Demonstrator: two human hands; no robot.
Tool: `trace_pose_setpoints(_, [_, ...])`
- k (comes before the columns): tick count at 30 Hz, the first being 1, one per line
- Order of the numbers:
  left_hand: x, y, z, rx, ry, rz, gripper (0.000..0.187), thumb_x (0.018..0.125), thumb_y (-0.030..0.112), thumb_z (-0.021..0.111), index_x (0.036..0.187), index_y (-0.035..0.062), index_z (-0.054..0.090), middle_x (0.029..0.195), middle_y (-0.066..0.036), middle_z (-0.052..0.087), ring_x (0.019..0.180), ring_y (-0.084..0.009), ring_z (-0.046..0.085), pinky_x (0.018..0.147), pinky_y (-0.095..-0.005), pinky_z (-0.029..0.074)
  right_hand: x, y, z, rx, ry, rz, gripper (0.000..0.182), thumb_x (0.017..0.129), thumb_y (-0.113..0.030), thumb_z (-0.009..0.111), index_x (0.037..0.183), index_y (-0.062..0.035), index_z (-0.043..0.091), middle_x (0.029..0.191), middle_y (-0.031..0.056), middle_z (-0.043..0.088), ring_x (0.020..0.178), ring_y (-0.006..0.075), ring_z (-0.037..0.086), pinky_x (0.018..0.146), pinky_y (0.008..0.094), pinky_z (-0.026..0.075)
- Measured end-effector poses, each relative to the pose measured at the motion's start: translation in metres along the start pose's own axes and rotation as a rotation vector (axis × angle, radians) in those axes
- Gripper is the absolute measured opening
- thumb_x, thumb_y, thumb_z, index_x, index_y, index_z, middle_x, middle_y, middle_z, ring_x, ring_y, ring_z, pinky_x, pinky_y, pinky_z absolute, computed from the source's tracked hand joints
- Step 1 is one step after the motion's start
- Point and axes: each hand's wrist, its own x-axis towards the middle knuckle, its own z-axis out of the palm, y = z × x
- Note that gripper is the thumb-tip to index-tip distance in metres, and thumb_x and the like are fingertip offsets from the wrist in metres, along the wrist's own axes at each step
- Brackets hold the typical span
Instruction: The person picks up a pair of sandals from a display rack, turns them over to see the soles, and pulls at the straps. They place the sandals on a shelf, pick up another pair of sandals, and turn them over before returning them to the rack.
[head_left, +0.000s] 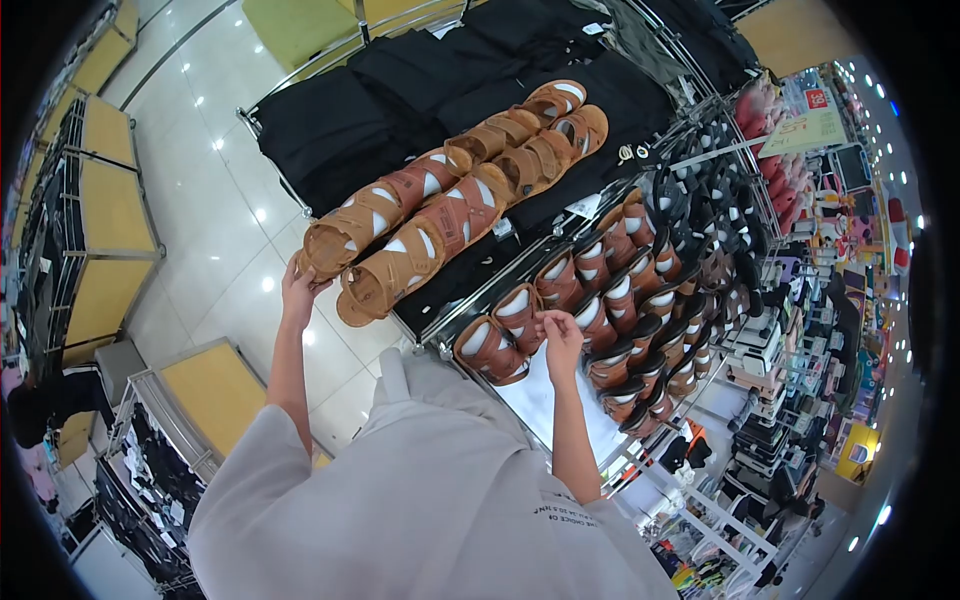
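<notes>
Two rows of brown strapped sandals, nested end to end, lie on black folded clothing (pixel 400 100). My left hand (pixel 300 292) has its fingers closed on the end of the nearest tan sandal (pixel 332 246) in the left row. Beside it, another tan sandal (pixel 375 285) ends the second row. My right hand (pixel 562 338) is closed, its fingertips close to the edge of a reddish-brown sandal (pixel 518 318) on the display rack. Whatever those fingers pinch, if anything, is too small to make out. A second reddish-brown sandal (pixel 490 350) stands next to that one.
Several more brown and black sandals (pixel 640 300) fill the rack to the right, above a white panel (pixel 560 395). A metal rail (pixel 480 285) edges the clothing table. Tiled floor (pixel 240 220) and yellow-panelled stands (pixel 112 205) lie to the left. A price sign (pixel 805 130) stands at right.
</notes>
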Motion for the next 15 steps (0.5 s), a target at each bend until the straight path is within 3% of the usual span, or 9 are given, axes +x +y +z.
trace_pose_setpoints(7, [-0.018,0.002,0.013,-0.147,0.055,-0.065,0.052,0.096,0.014,0.048,0.144,0.0089,0.029,0.126,-0.015,0.051,0.103,-0.0273,0.061,0.083,-0.0389,0.055,-0.028,0.033,-0.019,-0.059,0.046,0.050,0.012,0.093,-0.002,0.051,0.103,0.0022,0.057,0.092,0.0088,0.067,0.075,0.0107,0.060,0.068,0.0227,0.049])
trace_pose_setpoints(10, [-0.023,-0.015,0.005,-0.026,0.331,-0.048,0.057,0.095,0.018,0.053,0.144,0.0078,0.026,0.123,-0.014,0.050,0.098,-0.0247,0.060,0.080,-0.0379,0.052,-0.034,0.054,-0.039,-0.099,0.076,0.110,0.016,0.091,-0.003,0.053,0.106,0.0023,0.056,0.090,0.0097,0.067,0.074,0.0123,0.061,0.068,0.0240,0.050])
trace_pose_setpoints(11, [-0.028,-0.021,0.005,0.109,0.449,0.154,0.047,0.094,0.017,0.054,0.136,0.0043,0.037,0.113,-0.011,0.055,0.092,-0.0194,0.057,0.077,-0.0330,0.049,-0.040,0.065,-0.048,-0.112,0.096,0.143,0.019,0.090,-0.004,0.054,0.107,0.0023,0.055,0.089,0.0099,0.068,0.074,0.0128,0.061,0.068,0.0245,0.050])
trace_pose_setpoints(14, [-0.035,-0.021,-0.001,0.404,0.500,0.512,0.033,0.093,0.014,0.055,0.123,0.0022,0.048,0.103,-0.008,0.059,0.089,-0.0150,0.056,0.075,-0.0292,0.047,-0.056,0.088,-0.062,-0.141,0.158,0.274,0.028,0.087,-0.010,0.059,0.111,0.0021,0.053,0.087,0.0105,0.068,0.075,0.0143,0.062,0.067,0.0268,0.051])
trace_pose_setpoints(15, [-0.042,-0.014,0.012,0.444,0.497,0.529,0.029,0.093,0.014,0.055,0.119,0.0022,0.050,0.100,-0.007,0.059,0.089,-0.0142,0.055,0.074,-0.0286,0.046,-0.061,0.101,-0.066,-0.203,0.166,0.293,0.038,0.085,-0.015,0.062,0.117,0.0013,0.050,0.085,0.0108,0.068,0.073,0.0159,0.061,0.067,0.0286,0.051])
